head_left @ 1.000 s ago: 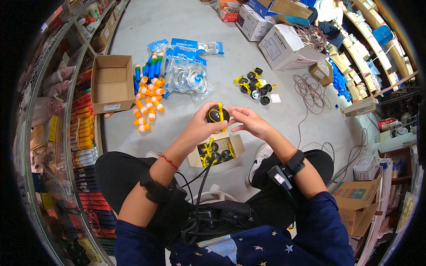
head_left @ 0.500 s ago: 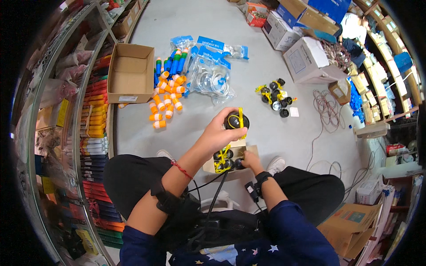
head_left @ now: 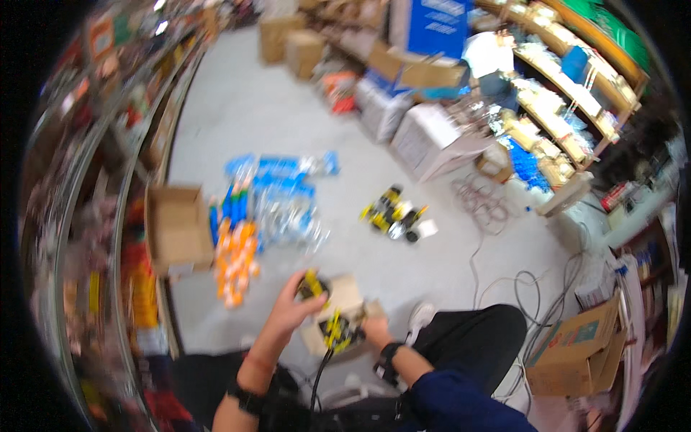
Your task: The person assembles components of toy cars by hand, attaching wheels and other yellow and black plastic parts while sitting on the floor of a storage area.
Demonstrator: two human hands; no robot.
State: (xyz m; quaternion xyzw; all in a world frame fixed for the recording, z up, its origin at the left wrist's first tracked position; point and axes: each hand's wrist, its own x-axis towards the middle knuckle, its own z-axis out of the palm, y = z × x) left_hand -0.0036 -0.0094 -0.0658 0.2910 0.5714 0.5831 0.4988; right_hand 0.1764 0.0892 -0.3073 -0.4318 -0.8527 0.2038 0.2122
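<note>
At the left edge of the frame, metal shelving (head_left: 133, 273) curves with the lens. Just right of it, left of centre, an open cardboard box (head_left: 176, 227) stands on the grey floor (head_left: 216, 101). Beside the box lies a heap of orange-and-white pieces (head_left: 235, 270), with blue pieces (head_left: 234, 205) above them and blue-and-clear plastic packets (head_left: 284, 209) to their right.

Below the centre, the left hand (head_left: 288, 306) grips a black round piece (head_left: 314, 286) with a yellow tie around it, held up at the upper left of a small open carton (head_left: 345, 294). More black pieces with yellow ties (head_left: 338, 333) sit inside that carton. At its right side is the right hand (head_left: 376, 333), fingers blurred and partly hidden; whether it holds anything, I cannot tell.

Right of centre and higher, a loose cluster of black and yellow pieces (head_left: 392, 214) lies beside a white square (head_left: 427, 228). Farther right is a tangled cable (head_left: 481, 205), and at lower right another cardboard box (head_left: 576, 353).
</note>
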